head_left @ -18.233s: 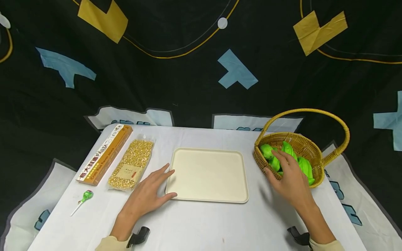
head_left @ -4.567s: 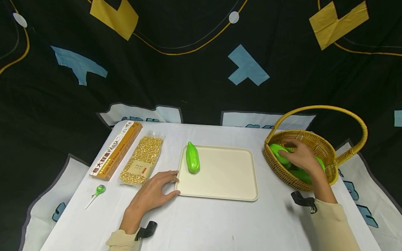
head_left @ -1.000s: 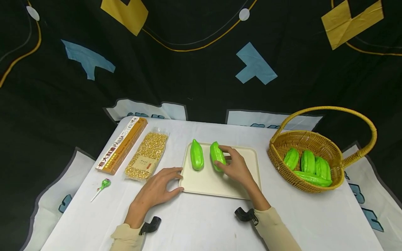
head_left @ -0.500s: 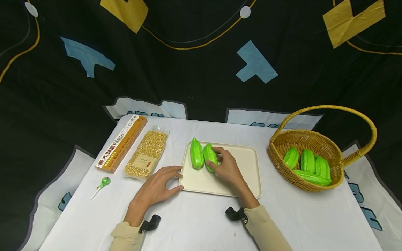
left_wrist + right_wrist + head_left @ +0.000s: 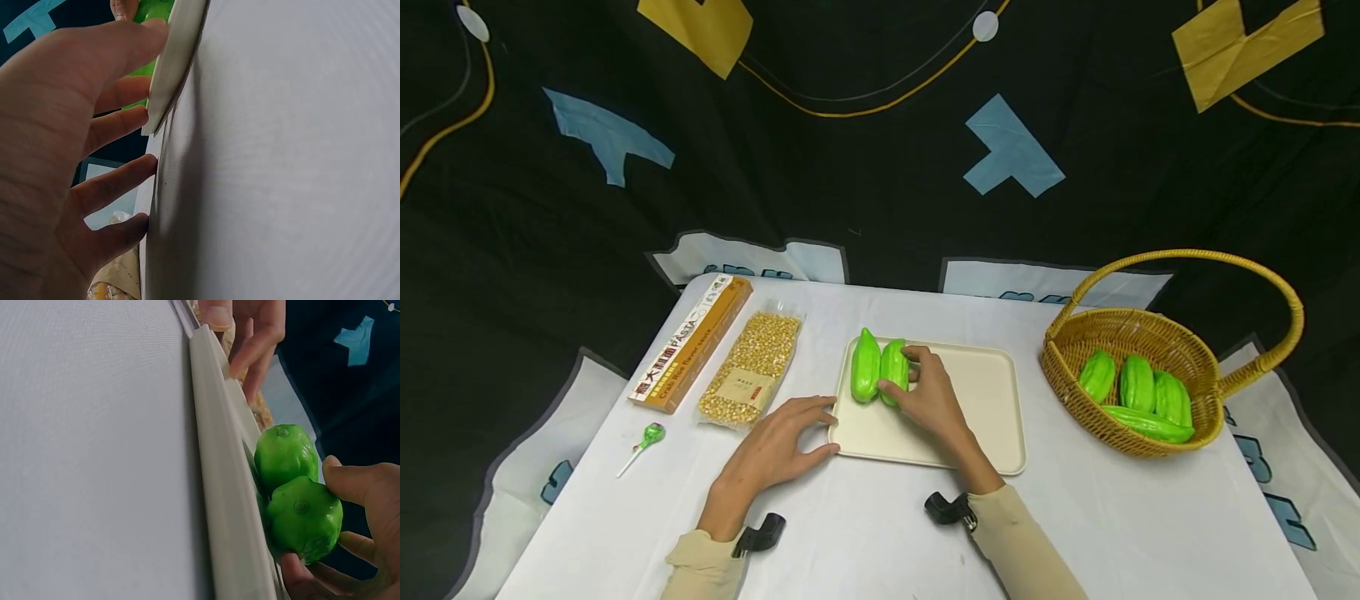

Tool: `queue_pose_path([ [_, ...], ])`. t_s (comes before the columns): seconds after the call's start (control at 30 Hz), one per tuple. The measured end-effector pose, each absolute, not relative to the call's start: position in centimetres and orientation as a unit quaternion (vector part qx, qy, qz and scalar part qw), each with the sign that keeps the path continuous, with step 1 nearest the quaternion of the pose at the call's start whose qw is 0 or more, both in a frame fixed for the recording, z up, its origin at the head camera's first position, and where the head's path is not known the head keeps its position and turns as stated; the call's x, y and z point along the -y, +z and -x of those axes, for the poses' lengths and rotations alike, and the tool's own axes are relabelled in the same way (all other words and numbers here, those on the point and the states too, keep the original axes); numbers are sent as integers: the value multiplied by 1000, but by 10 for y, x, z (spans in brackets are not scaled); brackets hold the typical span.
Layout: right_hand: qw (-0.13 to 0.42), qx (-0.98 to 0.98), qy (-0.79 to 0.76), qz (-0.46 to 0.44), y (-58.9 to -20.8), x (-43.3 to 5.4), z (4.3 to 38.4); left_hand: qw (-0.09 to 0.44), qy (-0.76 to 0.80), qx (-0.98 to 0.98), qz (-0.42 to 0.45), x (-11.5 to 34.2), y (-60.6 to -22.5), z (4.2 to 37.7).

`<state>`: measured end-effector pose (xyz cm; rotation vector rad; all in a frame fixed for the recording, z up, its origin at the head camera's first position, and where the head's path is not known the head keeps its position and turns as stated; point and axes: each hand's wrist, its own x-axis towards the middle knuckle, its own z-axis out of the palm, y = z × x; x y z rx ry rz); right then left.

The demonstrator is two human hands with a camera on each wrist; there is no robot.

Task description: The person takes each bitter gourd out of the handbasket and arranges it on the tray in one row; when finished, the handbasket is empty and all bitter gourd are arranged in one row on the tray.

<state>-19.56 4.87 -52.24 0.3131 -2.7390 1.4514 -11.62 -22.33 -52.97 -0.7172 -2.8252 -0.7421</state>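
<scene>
My right hand (image 5: 931,392) holds a glossy green ridged gourd-shaped vegetable (image 5: 891,367) between thumb and fingers, over the left half of the cream tray (image 5: 955,417). Right beside it on the tray lies a second one (image 5: 866,367), tip pointing to the back. In the right wrist view, the held vegetable (image 5: 305,519) sits against its neighbour (image 5: 284,456), low over the tray surface. My left hand (image 5: 778,450) rests at the tray's left edge with fingers spread and relaxed. The left wrist view shows its thumb and fingertips at the tray rim (image 5: 175,69).
A wicker basket (image 5: 1063,408) with a tall handle stands on the right, holding several more green vegetables (image 5: 1138,383). To the left lie a pasta box (image 5: 692,346), a bag of corn kernels (image 5: 756,358) and a lollipop (image 5: 651,434). White cloth covers the table (image 5: 850,533).
Earlier the tray was bare; then one green vegetable lay on it. Over the last second my right hand has moved the second one left against the first. My left hand stays at the tray edge.
</scene>
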Motion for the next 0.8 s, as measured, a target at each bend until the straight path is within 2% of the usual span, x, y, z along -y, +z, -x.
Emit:
queue_pose_path([
  [0.47, 12, 881, 466, -79, -521, -45, 193, 71, -248, 936, 240, 221, -529, 118],
  [0.8, 21, 889, 452, -65, -516, -63, 194, 72, -253, 935, 239, 222, -530, 117],
])
